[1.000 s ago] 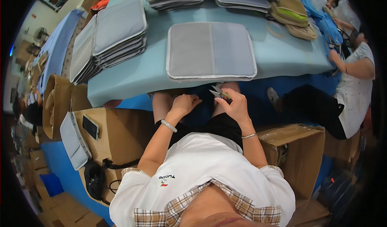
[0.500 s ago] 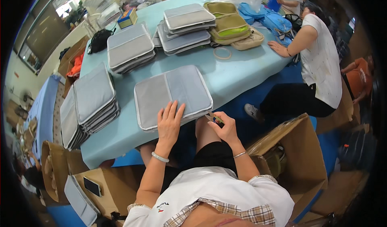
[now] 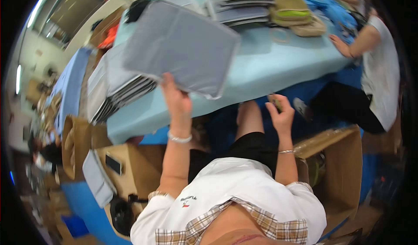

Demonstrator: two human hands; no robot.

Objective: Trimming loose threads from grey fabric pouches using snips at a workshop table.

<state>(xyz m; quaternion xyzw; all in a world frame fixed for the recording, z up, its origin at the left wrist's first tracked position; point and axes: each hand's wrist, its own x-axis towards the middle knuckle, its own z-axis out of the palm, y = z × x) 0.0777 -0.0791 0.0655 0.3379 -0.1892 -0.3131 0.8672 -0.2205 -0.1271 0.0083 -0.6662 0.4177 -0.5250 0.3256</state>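
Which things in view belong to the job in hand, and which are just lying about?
Job, apparently:
- grey panel in the left hand
- blurred small tool in the right hand
- stacked grey panels

Lying about, probably:
- phone
- cardboard box under it
- olive bag

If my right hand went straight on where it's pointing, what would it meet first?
Probably the near edge of the light blue table, just ahead of your right hand; its height against the edge is unclear.

A tube light (image 3: pixel 18 80) glows by a pale wall (image 3: pixel 34 53), blue flooring (image 3: pixel 89 199) below.
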